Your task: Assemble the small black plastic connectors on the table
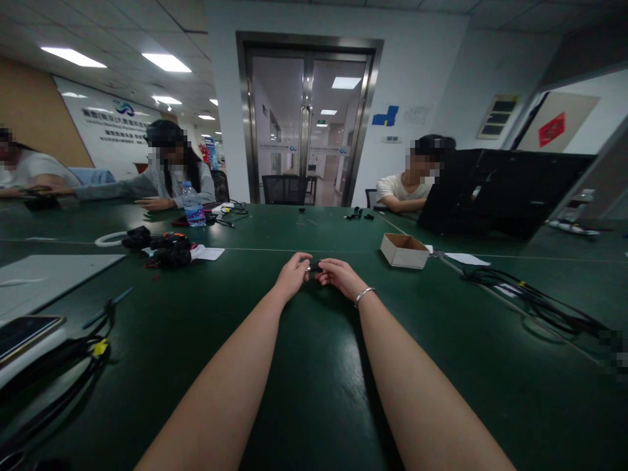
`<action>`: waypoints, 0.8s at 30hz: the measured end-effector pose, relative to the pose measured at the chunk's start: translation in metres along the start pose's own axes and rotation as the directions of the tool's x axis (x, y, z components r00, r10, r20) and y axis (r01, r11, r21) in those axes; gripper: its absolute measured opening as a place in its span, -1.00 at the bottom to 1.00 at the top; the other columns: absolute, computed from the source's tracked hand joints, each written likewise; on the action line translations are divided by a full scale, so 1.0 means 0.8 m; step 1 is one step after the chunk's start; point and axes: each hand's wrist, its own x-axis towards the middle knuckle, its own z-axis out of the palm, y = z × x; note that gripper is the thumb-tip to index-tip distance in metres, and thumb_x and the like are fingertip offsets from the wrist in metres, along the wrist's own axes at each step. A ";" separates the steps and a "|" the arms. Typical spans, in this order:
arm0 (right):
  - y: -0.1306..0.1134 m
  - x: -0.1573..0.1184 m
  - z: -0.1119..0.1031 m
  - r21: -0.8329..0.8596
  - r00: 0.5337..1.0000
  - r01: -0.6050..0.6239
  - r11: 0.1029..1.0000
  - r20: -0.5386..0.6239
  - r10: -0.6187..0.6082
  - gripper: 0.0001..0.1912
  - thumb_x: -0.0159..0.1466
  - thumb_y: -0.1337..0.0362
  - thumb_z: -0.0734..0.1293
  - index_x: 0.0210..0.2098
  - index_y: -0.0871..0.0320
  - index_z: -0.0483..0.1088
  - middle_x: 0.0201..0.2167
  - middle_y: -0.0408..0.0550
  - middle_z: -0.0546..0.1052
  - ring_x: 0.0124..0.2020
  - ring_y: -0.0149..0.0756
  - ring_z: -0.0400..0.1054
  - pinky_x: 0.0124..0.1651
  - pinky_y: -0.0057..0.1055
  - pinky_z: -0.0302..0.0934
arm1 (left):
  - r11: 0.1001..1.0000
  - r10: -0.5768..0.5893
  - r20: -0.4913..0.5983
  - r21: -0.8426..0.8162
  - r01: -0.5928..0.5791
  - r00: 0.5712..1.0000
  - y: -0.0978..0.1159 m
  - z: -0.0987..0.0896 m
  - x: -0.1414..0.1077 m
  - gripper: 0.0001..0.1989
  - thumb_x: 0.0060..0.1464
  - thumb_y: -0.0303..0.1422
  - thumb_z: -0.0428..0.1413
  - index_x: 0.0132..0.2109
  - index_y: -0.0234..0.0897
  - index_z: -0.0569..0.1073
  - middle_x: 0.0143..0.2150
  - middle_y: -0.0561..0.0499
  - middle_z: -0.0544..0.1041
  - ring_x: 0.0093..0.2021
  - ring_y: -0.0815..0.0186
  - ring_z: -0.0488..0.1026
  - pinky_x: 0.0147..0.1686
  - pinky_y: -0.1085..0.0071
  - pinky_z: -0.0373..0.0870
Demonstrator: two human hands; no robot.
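Out over the middle of the green table (314, 366), my two hands meet around a small black piece with a silvery end (315, 267). My left hand (293, 275) pinches the silvery end between thumb and fingers. From the other side, my right hand (342, 276) grips the black part with its fingertips. A silver bangle (364, 296) circles my right wrist. The piece is too small and too covered by fingers for me to tell its kind. To the right of my hands stands an open cardboard box (404, 251).
Left are a tangle of black gear (169, 247), a water bottle (193, 204), a phone (29, 333) and looped black cable (73, 386). Right are coiled cables (534, 301) and a large black monitor (495, 193). Small black parts (359, 214) lie farther back. Several people sit around the table.
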 end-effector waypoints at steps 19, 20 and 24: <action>0.002 0.002 0.000 0.038 1.000 0.002 0.999 -0.030 -0.001 -0.95 0.24 0.48 0.29 -0.28 0.31 0.37 -0.54 0.05 0.50 -0.59 -0.42 0.37 -0.53 -0.60 0.31 | 0.997 -0.036 0.018 -0.072 0.037 0.999 -0.002 0.003 0.002 -0.75 0.12 -0.32 -0.06 -0.11 -0.30 0.38 -0.57 0.11 0.33 -0.61 0.47 0.24 -0.58 0.56 0.15; 0.002 0.002 0.000 0.042 1.000 0.002 0.999 -0.028 -0.001 -0.94 0.24 0.48 0.29 -0.27 0.31 0.37 -0.53 0.05 0.50 -0.59 -0.42 0.37 -0.52 -0.60 0.31 | 0.996 -0.042 0.015 -0.079 0.043 0.999 -0.001 0.003 0.002 -0.75 0.09 -0.36 -0.04 -0.08 -0.30 0.37 -0.55 0.12 0.35 -0.61 0.47 0.24 -0.58 0.56 0.16; 0.001 0.003 -0.001 0.040 1.000 -0.008 0.999 -0.023 0.009 -0.92 0.23 0.49 0.29 -0.25 0.32 0.38 -0.51 0.06 0.51 -0.58 -0.42 0.37 -0.52 -0.59 0.32 | 0.995 -0.056 0.039 -0.083 0.059 0.998 0.001 0.002 0.002 -0.75 0.10 -0.35 -0.08 -0.12 -0.33 0.38 -0.61 0.12 0.31 -0.64 0.46 0.22 -0.59 0.54 0.15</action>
